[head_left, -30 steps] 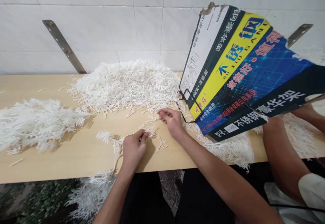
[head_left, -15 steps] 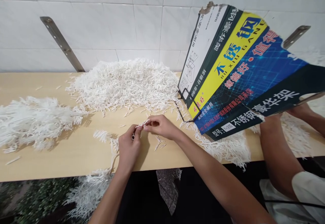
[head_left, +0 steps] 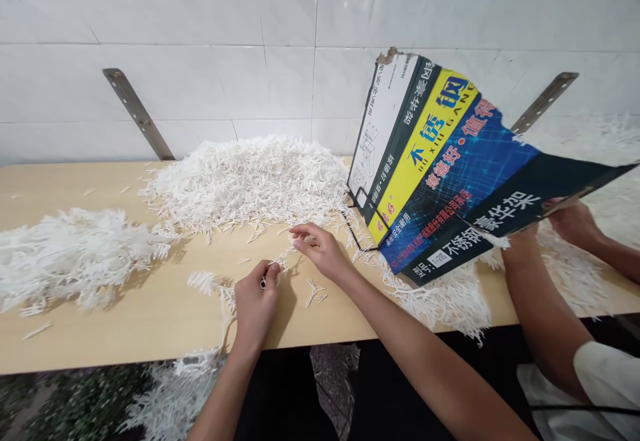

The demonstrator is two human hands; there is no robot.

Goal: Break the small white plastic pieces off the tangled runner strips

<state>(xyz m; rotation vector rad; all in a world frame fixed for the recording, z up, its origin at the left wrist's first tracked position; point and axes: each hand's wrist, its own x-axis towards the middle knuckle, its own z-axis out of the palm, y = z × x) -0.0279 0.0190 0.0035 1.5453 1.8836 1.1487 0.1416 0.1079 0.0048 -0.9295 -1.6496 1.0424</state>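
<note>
My left hand (head_left: 256, 301) is closed, thumb against finger, on a strand of small white sticks (head_left: 285, 258) that pokes out past the fingertips. A small dark-rimmed ring shape shows at its curled finger. Just to the right and a little farther off, my right hand (head_left: 320, 249) is held with fingers stretched and apart, close to the strand's far end. Behind both hands lies a large heap of loose white sticks (head_left: 250, 184). Linked white sticks (head_left: 204, 282) trail from left of my left hand over the table's front edge, and a few loose sticks (head_left: 315, 292) lie near my right wrist.
A printed cardboard panel (head_left: 430, 168) leans at right, with a black wire frame (head_left: 361, 244) at its foot. Beyond it are another person's arms (head_left: 540, 288). More white pieces (head_left: 85, 254) lie at left. Metal brackets (head_left: 137, 114) meet the tiled wall behind the wooden table (head_left: 125, 334).
My right hand came in to meet my left fingertips, then drew back up and right. My left hand kept its pinch on the strand. The camera view has tilted up slightly.
</note>
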